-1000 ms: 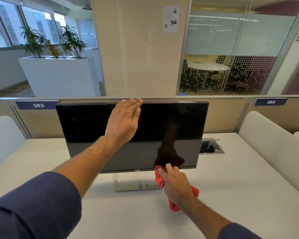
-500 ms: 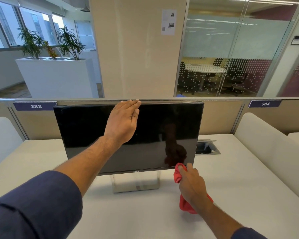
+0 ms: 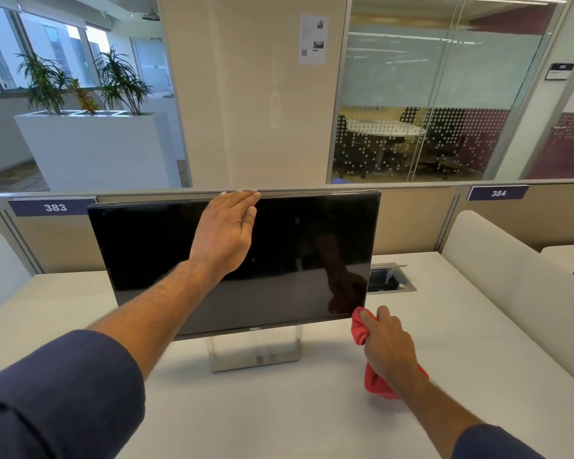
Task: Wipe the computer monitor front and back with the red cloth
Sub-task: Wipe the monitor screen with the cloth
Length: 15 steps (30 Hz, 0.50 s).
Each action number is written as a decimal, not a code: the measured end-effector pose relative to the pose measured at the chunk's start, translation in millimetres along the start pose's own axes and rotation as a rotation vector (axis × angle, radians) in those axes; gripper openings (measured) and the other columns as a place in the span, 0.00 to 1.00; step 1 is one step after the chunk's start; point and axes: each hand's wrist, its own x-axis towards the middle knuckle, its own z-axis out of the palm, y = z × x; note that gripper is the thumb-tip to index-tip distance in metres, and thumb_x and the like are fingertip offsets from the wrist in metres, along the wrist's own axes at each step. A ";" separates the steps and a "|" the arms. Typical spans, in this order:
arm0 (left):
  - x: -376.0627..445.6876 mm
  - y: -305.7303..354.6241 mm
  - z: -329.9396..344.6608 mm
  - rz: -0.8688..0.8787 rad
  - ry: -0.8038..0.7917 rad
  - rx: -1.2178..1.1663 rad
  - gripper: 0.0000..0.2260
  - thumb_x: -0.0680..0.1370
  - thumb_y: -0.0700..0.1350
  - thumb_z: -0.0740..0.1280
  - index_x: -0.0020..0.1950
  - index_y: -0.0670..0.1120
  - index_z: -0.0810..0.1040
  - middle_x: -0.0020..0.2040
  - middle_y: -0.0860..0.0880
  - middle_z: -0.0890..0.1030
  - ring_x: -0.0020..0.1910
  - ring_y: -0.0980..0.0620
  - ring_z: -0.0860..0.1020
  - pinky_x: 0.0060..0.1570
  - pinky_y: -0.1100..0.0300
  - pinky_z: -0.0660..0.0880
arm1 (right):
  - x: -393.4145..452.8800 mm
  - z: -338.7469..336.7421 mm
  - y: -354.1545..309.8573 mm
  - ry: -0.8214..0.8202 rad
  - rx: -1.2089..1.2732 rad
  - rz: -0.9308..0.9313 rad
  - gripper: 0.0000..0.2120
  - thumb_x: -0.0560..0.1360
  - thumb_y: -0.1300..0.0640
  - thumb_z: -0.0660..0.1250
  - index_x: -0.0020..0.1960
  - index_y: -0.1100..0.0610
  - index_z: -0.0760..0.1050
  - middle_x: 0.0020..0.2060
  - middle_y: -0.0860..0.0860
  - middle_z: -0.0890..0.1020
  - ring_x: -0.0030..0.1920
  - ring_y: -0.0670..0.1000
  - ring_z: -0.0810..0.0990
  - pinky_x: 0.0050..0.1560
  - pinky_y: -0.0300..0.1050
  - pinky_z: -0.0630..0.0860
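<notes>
While the left hand (image 3: 224,235), fingers straight together, steadies the black flat monitor (image 3: 166,253), the right hand (image 3: 386,347) grips the bunched red cloth (image 3: 359,330) at its lower corner.

"DELL" on the monitor (image 3: 166,246) bezel — "383" (image 3: 55,207) and "384" (image 3: 498,193) on partition plates.

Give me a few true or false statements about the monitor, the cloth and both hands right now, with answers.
1. The right hand grips the red cloth. True.
2. The cloth is at the monitor's top left corner. False: it is at the bottom right corner.
3. The left hand rests at the monitor's top edge. True.
4. The screen shows a bright picture. False: it is dark.
5. The desk label left of the monitor reads 384. False: it reads 383.
</notes>
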 end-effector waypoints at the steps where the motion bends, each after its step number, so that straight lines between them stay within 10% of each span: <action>1: 0.1 0.1 0.1 0.000 0.001 0.000 0.19 0.85 0.50 0.52 0.73 0.50 0.70 0.72 0.53 0.72 0.74 0.55 0.65 0.76 0.53 0.56 | 1.5 -1.7 2.9 -0.003 -0.007 0.023 0.33 0.79 0.50 0.63 0.78 0.45 0.51 0.72 0.52 0.63 0.63 0.53 0.71 0.60 0.44 0.75; 15: -2.4 2.5 -1.9 0.006 0.013 0.004 0.18 0.85 0.50 0.53 0.73 0.50 0.70 0.72 0.53 0.72 0.73 0.55 0.65 0.76 0.53 0.56 | -1.8 13.8 -9.4 0.113 0.192 0.045 0.28 0.79 0.52 0.61 0.77 0.47 0.57 0.63 0.51 0.70 0.57 0.50 0.73 0.55 0.41 0.75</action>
